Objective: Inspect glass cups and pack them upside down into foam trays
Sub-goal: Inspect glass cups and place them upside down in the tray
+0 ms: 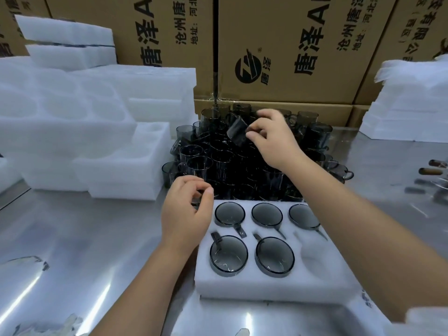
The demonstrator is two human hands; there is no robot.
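Foam tray (274,287) with five inverted cups (229,255)

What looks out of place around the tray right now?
The foam tray looks tidy: five cups inverted, the near right pocket empty. Odd are clear shard-like scraps on the table, near left; glass or film, I cannot tell.

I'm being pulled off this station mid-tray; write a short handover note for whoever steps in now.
Right hand pinches a glass cup, lifted over the pile of cups.
Left hand, fingers curled, is at the far-left corner of the foam tray; cannot tell if it holds anything.
Done: five packed cups sit upside down in the tray.
Left: the near-right pocket is empty; inspect the held cup, seat it there, then probably start a fresh tray from the foam stack on the left.
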